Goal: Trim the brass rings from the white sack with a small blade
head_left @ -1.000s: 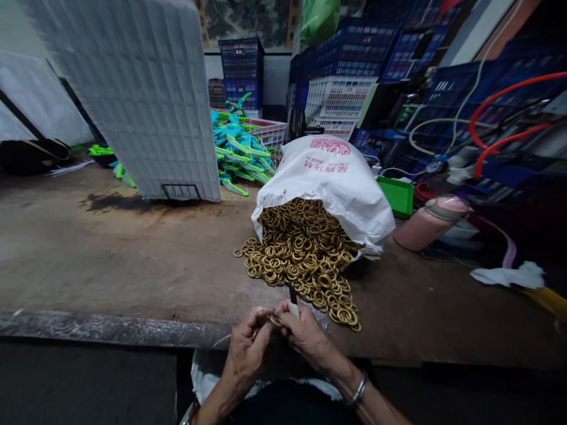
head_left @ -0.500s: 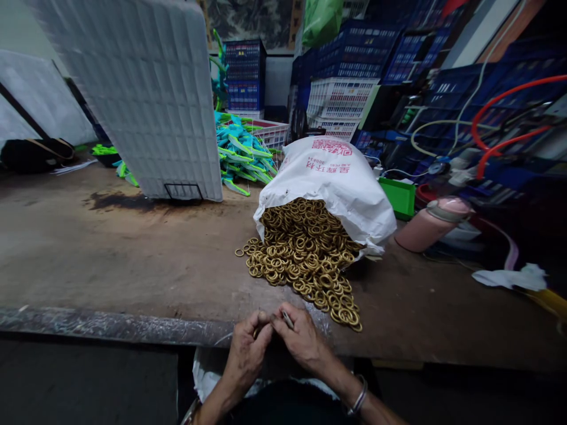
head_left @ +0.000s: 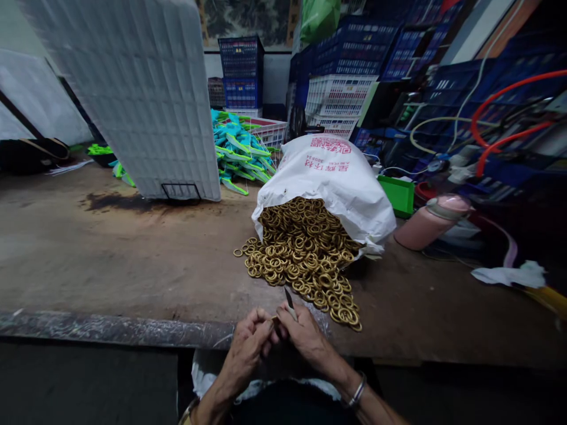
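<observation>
Close together at the table's front edge, my two hands meet fingertip to fingertip. My left hand [head_left: 252, 336] is closed in a pinch on a gold-coloured ring [head_left: 274, 318], of which only a sliver shows. In my closed right hand [head_left: 305, 333] is a small knife [head_left: 289, 301], its dark pointed blade sticking up past the fingers; the right fingertips also touch the ring. Just beyond my hands, a heap of gold-coloured rings [head_left: 305, 260] spills out of a white woven sack [head_left: 332, 171] lying on its side.
The brown table [head_left: 133, 254] carries a tall white ribbed panel [head_left: 177, 118] at left. Behind it lie blue-and-green pieces [head_left: 241, 147]. A pink bottle [head_left: 432, 224] and a green tray [head_left: 398, 195] stand to the right. Stacked crates [head_left: 341, 94] and orange hoses [head_left: 496, 112] fill the back.
The knife has turned up in my right hand, so its blade now shows above the fingers. My hands have shifted slightly, and a sliver of the ring has come into view between the fingertips.
</observation>
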`<action>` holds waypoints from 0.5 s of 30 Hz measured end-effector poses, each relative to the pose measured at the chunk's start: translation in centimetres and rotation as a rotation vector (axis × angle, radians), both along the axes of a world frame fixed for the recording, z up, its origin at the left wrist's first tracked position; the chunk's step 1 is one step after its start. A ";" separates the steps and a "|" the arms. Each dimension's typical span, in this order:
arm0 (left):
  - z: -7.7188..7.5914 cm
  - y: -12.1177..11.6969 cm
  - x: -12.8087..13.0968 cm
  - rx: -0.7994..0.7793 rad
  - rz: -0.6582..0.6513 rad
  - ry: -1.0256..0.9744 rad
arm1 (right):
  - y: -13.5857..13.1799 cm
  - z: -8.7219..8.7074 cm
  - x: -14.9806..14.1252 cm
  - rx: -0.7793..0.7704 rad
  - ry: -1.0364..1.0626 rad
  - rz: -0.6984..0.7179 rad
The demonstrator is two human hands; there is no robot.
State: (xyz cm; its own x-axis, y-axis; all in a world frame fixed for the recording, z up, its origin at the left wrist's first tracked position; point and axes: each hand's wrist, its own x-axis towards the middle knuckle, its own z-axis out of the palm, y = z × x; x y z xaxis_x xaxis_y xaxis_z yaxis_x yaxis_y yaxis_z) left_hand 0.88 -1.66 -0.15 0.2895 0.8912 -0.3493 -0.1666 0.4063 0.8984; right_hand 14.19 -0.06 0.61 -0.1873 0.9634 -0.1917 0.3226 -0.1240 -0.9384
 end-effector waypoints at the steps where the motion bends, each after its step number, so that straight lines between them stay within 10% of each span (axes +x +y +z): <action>1: 0.0 0.0 0.0 -0.004 -0.004 -0.010 | 0.0 -0.1 0.0 -0.005 0.012 0.004; 9: -0.3 -0.1 -0.4 0.013 0.089 -0.008 | -0.1 -0.8 0.1 0.197 -0.232 -0.032; 15: -0.8 -0.1 -0.3 0.117 0.155 -0.020 | -1.2 -1.1 0.6 0.309 -0.563 0.200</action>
